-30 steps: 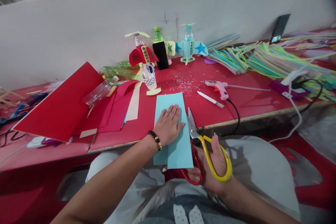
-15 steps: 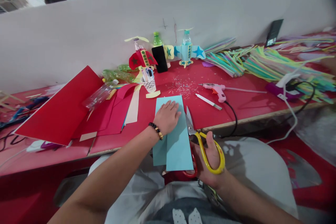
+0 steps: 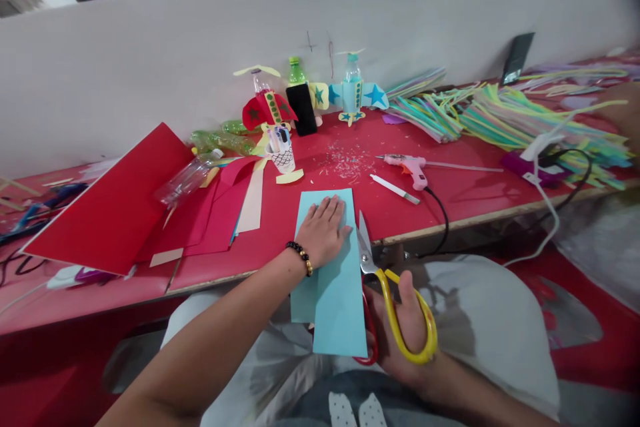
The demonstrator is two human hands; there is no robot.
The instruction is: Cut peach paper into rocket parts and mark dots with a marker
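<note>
A light blue sheet of paper (image 3: 340, 300), slit lengthwise in its lower part, lies over the table edge and hangs toward my lap. My left hand (image 3: 323, 230) rests flat on its upper part, fingers stretched out. At the paper's right edge my right hand (image 3: 400, 327) holds scissors (image 3: 367, 253) with one yellow and one red handle. My thumb passes through the yellow loop. The other fingers are partly hidden behind the paper at the red loop. The blades point away from me, beside the paper.
Right of the paper lie a white pen-like cutter (image 3: 395, 189) and a pink glue gun (image 3: 413, 170) with its cord. Bottle planes (image 3: 353, 90) and a pen cup (image 3: 283, 159) stand behind. Red sheets (image 3: 115, 207) and plastic bottles fill the left; colored strips (image 3: 530, 120) lie right.
The blue paper has slid a little toward me, with my left hand still flat on it. My right hand and the scissors have come slightly lower and nearer.
</note>
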